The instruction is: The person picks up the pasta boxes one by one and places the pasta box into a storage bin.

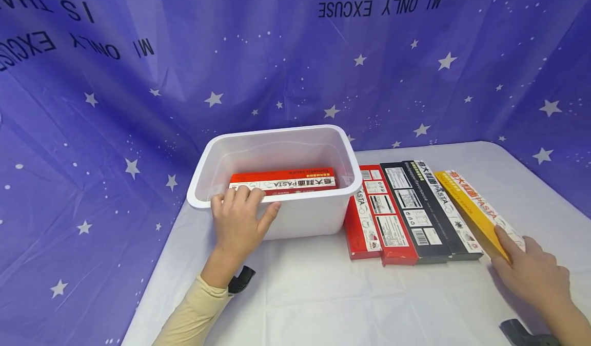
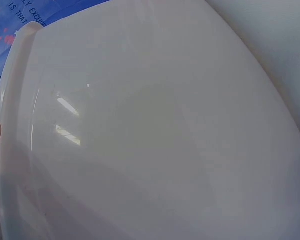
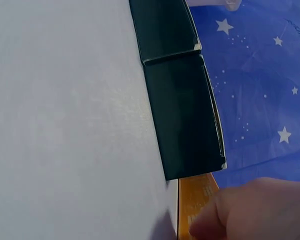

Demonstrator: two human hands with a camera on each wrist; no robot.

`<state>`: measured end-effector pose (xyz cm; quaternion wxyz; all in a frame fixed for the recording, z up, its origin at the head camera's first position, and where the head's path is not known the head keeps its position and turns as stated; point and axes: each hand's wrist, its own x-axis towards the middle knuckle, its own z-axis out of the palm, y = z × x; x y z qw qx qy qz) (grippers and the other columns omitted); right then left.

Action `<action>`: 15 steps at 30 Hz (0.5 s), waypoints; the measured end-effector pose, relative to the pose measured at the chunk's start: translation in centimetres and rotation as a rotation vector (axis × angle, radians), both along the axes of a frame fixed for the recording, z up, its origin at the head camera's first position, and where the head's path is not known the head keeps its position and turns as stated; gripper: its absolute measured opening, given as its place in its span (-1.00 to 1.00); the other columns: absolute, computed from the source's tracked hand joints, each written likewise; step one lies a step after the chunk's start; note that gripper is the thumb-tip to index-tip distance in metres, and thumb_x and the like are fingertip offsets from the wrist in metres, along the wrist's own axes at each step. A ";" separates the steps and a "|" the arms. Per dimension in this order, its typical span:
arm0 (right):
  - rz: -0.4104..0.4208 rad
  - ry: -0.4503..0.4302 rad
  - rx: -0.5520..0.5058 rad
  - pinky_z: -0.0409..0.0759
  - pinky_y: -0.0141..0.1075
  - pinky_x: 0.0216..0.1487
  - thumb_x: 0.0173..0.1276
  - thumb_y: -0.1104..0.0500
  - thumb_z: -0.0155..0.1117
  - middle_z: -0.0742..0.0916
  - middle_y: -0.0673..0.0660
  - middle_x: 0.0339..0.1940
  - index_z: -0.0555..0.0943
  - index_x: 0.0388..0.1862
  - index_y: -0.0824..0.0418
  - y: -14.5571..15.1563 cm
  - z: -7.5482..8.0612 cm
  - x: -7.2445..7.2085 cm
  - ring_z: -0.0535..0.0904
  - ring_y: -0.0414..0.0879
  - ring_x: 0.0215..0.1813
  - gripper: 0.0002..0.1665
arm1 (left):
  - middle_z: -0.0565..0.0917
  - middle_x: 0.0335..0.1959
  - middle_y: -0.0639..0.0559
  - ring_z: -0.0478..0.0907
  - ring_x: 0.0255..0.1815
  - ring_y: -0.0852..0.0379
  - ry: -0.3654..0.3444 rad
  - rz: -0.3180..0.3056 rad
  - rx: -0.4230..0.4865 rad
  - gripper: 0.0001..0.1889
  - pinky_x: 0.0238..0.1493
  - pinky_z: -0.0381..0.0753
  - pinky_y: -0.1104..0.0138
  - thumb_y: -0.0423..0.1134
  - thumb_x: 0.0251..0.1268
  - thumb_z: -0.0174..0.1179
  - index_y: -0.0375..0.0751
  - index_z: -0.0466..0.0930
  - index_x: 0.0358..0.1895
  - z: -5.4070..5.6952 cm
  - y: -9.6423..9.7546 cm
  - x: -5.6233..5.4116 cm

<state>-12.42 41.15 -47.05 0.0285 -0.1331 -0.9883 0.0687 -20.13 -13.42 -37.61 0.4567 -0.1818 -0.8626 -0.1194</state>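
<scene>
Yellow pasta box (image 1: 473, 210) lies at the right side of the counter (image 1: 314, 294), its near end clamped between the thumb and fingers of the right grip (image 1: 535, 274), its far end reaching away from that grip. Whether the near end touches the cloth is hard to tell. Nearest of all, a tan sleeve (image 1: 191, 312) runs up behind the left grip (image 1: 240, 220), with a black wrist fitting (image 1: 241, 280) beside it.

The left grip is clamped on the near rim of a white tub (image 1: 307, 220), 4 fingers hooked over the edge and the thumb outside. Just beyond those fingers, inside the tub, lies a red pasta box (image 1: 281, 175). Between the 2 grips, to the right of the tub, 2 red boxes (image 1: 392, 233) and 2 black boxes (image 1: 429, 207) lie side by side, the black ones nearer the right grip.

White cloth covers the counter, faintly creased in front of the grips; its far right corner, beyond the right grip, is rounded. Behind everything hangs a blue-purple curtain (image 1: 286, 53) with white stars (image 1: 447, 61), small dots and black lettering (image 1: 380, 4) that is upside down in the head view.
</scene>
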 end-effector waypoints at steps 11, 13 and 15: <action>-0.070 0.006 0.039 0.37 0.52 -0.05 0.43 -0.10 0.21 0.26 0.72 0.17 -0.11 0.65 0.18 -0.5 -0.3 -0.2 0.33 0.70 0.01 0.04 | 0.54 -0.48 -0.15 0.48 -0.36 -0.21 -0.013 0.003 -0.007 -0.30 -0.21 0.25 -0.06 0.39 0.52 -0.27 -0.17 0.54 -0.35 0.0 -0.2 0.0; -0.077 0.006 0.049 0.38 0.51 -0.04 0.43 -0.13 0.23 0.28 0.73 0.15 -0.12 0.66 0.16 -0.5 -0.3 -0.2 0.33 0.69 0.01 0.06 | 0.54 -0.48 -0.15 0.48 -0.36 -0.22 -0.012 0.001 -0.008 -0.31 -0.20 0.25 -0.06 0.39 0.52 -0.26 -0.17 0.54 -0.35 0.0 -0.1 0.0; -0.074 0.011 0.052 0.37 0.51 -0.05 0.45 -0.13 0.23 0.30 0.73 0.13 -0.11 0.65 0.15 -0.4 -0.1 -0.2 0.34 0.69 0.01 0.04 | 0.55 -0.48 -0.15 0.48 -0.36 -0.21 -0.015 0.001 -0.010 -0.31 -0.20 0.25 -0.06 0.38 0.52 -0.26 -0.17 0.54 -0.34 0.0 -0.1 0.0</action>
